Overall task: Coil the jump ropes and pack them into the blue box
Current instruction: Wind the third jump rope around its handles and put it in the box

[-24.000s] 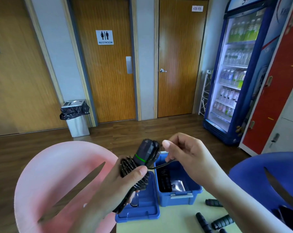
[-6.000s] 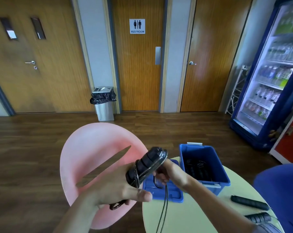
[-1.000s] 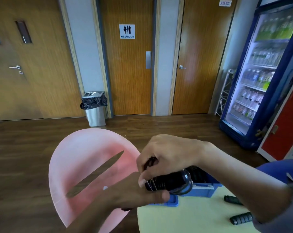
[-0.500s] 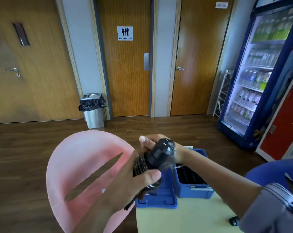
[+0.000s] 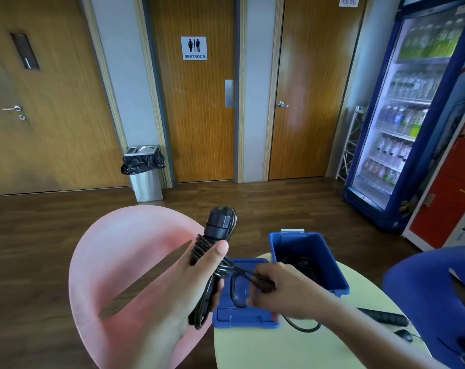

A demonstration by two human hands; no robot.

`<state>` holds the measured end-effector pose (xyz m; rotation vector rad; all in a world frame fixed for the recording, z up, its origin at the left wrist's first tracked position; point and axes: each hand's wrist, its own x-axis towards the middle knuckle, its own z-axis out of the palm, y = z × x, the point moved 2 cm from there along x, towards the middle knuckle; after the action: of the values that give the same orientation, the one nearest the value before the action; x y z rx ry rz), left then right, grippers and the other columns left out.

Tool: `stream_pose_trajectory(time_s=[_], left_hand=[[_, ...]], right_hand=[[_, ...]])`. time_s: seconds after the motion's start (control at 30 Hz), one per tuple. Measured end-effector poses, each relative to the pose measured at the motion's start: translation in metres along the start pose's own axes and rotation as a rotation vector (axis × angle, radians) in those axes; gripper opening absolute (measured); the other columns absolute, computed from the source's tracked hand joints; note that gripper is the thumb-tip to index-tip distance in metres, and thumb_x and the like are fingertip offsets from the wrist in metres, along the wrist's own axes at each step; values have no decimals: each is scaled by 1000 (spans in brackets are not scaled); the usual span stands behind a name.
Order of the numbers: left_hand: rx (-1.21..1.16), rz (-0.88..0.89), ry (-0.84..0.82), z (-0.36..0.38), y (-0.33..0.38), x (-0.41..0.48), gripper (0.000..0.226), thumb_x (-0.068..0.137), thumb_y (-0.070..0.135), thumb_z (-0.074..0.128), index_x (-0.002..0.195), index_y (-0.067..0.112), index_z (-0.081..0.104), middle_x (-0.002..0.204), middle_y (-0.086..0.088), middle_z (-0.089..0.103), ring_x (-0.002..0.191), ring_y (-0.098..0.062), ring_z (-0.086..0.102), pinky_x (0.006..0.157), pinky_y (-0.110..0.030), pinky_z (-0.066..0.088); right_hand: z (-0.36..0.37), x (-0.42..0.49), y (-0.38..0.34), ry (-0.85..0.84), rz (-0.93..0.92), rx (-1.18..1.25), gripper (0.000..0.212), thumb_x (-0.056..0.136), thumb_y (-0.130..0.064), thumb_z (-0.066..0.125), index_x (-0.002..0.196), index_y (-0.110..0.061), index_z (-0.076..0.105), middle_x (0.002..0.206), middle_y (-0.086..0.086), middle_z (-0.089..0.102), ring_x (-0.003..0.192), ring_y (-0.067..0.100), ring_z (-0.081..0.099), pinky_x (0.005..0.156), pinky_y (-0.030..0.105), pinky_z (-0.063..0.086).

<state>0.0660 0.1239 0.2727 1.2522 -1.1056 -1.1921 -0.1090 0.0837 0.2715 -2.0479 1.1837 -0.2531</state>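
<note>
My left hand [image 5: 188,283] grips a black jump rope [image 5: 218,235] upright by its handles, the cord wound round them under my thumb. My right hand [image 5: 282,291] pinches the loose cord to the right of the bundle, and a loop of it trails onto the table. The open blue box [image 5: 330,262] stands on the round table just behind my right hand, with dark coiled ropes inside. Its blue lid [image 5: 242,318] lies flat to the left of it.
The pale yellow round table [image 5: 279,347] carries another black rope handle [image 5: 383,315] at the right. A pink chair [image 5: 124,262] stands left of the table, a blue chair [image 5: 433,296] right. A drinks fridge [image 5: 417,110] and a bin [image 5: 144,171] stand further off.
My right hand has come off the top of the bundle and dropped down to the right, now pulling the loose cord sideways. The bundle in my left hand stands more upright.
</note>
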Motion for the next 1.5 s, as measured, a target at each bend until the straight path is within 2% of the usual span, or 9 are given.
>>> stream_pose_trajectory(time_s=[0.17, 0.27, 0.43, 0.6, 0.83, 0.97, 1.13, 1.3, 1.5], left_hand=[[352, 29, 158, -4, -10, 8, 83, 36, 91, 59, 86, 25, 58, 62, -7, 62, 49, -22, 56, 50, -34, 46], [576, 1, 156, -8, -13, 11, 82, 36, 95, 53, 92, 35, 55, 77, -4, 71, 70, -22, 67, 69, -40, 54], [808, -92, -20, 2, -3, 5, 118, 29, 87, 61, 132, 33, 40, 107, 18, 55, 98, -6, 53, 75, -20, 43], [1065, -86, -34, 22, 3, 1, 86, 32, 80, 73, 98, 35, 41, 87, 18, 55, 85, -5, 54, 65, -24, 41], [1054, 163, 135, 30, -9, -8, 62, 53, 74, 62, 91, 32, 37, 72, 13, 61, 74, -7, 60, 60, -25, 40], [1008, 195, 208, 32, -9, -9, 77, 53, 75, 59, 110, 29, 37, 75, 19, 54, 92, -12, 63, 67, -25, 38], [949, 174, 174, 28, -10, -11, 72, 49, 86, 57, 91, 31, 40, 77, 14, 63, 78, -11, 64, 64, -30, 49], [862, 112, 124, 31, -9, -15, 66, 49, 81, 61, 89, 31, 46, 79, 12, 65, 78, -7, 62, 72, -32, 52], [885, 174, 174, 31, -1, -20, 61, 52, 75, 68, 83, 29, 42, 73, 12, 61, 71, -5, 59, 59, -26, 44]], right_hand=[[6, -33, -10, 235, 20, -574, 14, 84, -29, 52, 93, -33, 42, 77, -5, 51, 76, 25, 45, 61, 34, 34], [3, -46, -20, 226, -61, -560, 18, 92, -37, 51, 108, -31, 44, 90, -5, 58, 86, 25, 52, 68, 33, 35], [-21, -50, -30, 151, -161, -557, 20, 88, -48, 56, 95, -30, 51, 67, -9, 44, 76, 15, 44, 51, 17, 26], [-20, -55, -44, 218, -287, -732, 12, 95, -32, 41, 93, -22, 46, 93, 0, 54, 93, 25, 56, 69, 32, 36], [-21, -53, -42, 310, -294, -399, 15, 83, -21, 59, 80, -29, 47, 67, -13, 45, 68, 7, 50, 58, 16, 38], [-19, -57, -35, 349, -371, -268, 24, 81, -25, 66, 88, -32, 43, 74, -16, 45, 74, 9, 50, 64, 20, 44], [-37, -62, -29, 291, -405, -116, 21, 78, -31, 77, 88, -22, 62, 85, -10, 55, 74, 10, 58, 66, 16, 45], [-34, -53, -24, 524, -337, 98, 17, 78, -33, 75, 79, -23, 62, 71, -14, 57, 66, 5, 55, 60, 9, 40], [-28, -42, -25, 730, -233, 232, 30, 65, -38, 83, 77, -23, 60, 66, -6, 58, 54, 4, 47, 51, 11, 38]])
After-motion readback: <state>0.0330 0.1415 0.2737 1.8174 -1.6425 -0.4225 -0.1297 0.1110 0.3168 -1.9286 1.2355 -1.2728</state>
